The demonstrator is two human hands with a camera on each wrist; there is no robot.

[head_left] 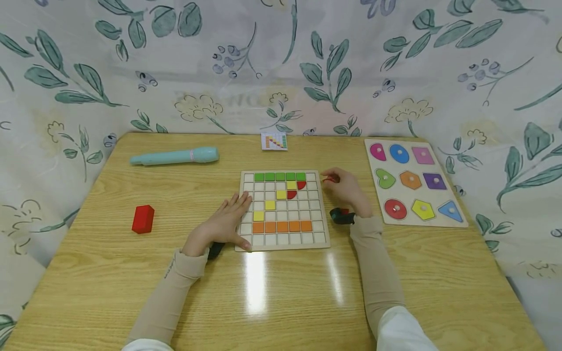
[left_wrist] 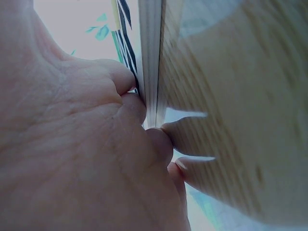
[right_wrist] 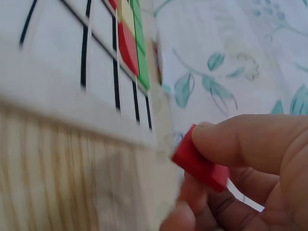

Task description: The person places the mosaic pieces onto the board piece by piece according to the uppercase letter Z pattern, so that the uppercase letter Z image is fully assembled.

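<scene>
A wooden grid board (head_left: 327, 234) lies in the middle of the table. Green squares (head_left: 280, 177) form a row near its top, orange squares (head_left: 282, 226) a row near its bottom. Yellow squares (head_left: 270, 205) climb diagonally between them, and two red quarter-round pieces (head_left: 301, 185) sit beside the upper ones. My left hand (head_left: 224, 219) rests with spread fingers on the board's left edge; its fingertips (left_wrist: 161, 144) show at the edge in the left wrist view. Just off the upper right corner, my right hand (head_left: 347, 187) pinches a small red block (right_wrist: 199, 166) between thumb and fingers.
A small pattern card (head_left: 274, 141) lies behind the board. To the right is a shape puzzle (head_left: 421, 194) with knobbed pieces. A turquoise pen-like stick (head_left: 175, 156) and a red block (head_left: 143, 219) lie at left. Some red (head_left: 345, 211) shows behind the right wrist camera.
</scene>
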